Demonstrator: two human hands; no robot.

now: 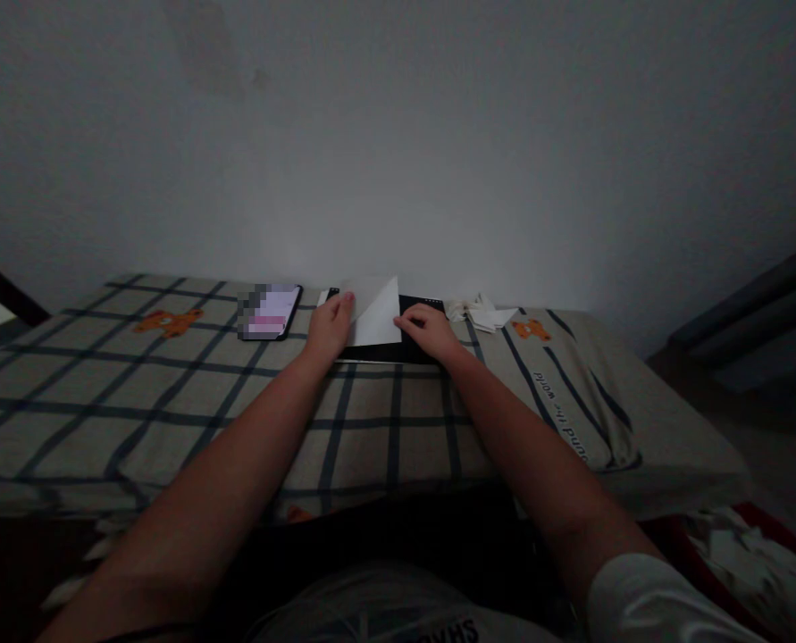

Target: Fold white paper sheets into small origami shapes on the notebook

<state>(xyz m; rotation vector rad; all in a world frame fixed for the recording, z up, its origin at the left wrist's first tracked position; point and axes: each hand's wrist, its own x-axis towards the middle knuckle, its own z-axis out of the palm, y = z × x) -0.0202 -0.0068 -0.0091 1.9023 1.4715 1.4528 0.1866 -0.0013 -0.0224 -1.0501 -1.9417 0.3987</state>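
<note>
Soft checked bedspread (170, 402), dark grid lines. At its far edge lies a flat black slab (419, 304), with a thin white paper sheet (377, 320) on it, 1 flap folded triangular. Left hand (329, 326) pinches the sheet's left fold, fingers together; right hand (430, 332) presses its lower right corner, fingertips slightly apart.

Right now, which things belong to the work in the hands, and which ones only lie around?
In use: paper, one side folded up; dark board under it; left hand gripping the paper's left edge; right hand touching its right edge.
Lying about: phone with a lit screen; small heap of white scraps; checked bedsheet.
</note>
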